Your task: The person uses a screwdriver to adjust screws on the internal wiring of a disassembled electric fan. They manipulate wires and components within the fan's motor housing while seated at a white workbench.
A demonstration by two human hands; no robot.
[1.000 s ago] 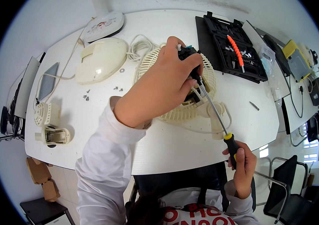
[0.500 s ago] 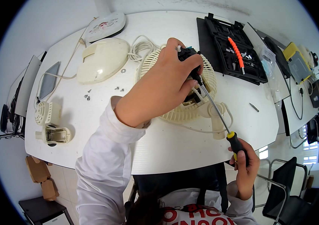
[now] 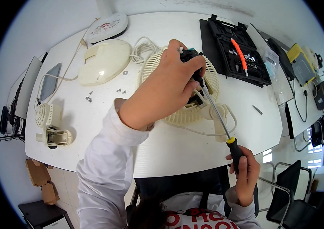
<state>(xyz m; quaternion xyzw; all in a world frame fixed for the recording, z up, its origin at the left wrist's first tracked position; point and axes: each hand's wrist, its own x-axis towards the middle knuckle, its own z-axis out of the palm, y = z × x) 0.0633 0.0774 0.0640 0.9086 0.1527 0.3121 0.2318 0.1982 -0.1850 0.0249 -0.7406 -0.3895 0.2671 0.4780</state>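
Observation:
My left hand (image 3: 166, 86) is closed around a black part (image 3: 188, 55), apparently the motor of a cream fan, above the ribbed round grille (image 3: 183, 117). In my right hand (image 3: 248, 171) is a screwdriver (image 3: 235, 152) with a black and yellow handle. Its long shaft slants up and left to the black part, beside my left fingers; the tip's exact contact is hidden. A cream fan neck (image 3: 219, 128) with a thin cable lies just right of the grille. My left hand and wrist cover much of the grille.
Loose screws (image 3: 89, 99) and a washer (image 3: 125, 72) lie left of the grille. Beyond are a cream base cover (image 3: 106, 63) and coiled cable (image 3: 143, 49). Cream housing pieces (image 3: 57, 135) stand at left. A black toolbox (image 3: 259, 72) holds an orange flexible shaft (image 3: 239, 53).
My right hand and the screwdriver handle have shifted slightly left, and the handle has turned, showing less yellow. My left hand stays on the black part almost unmoved.

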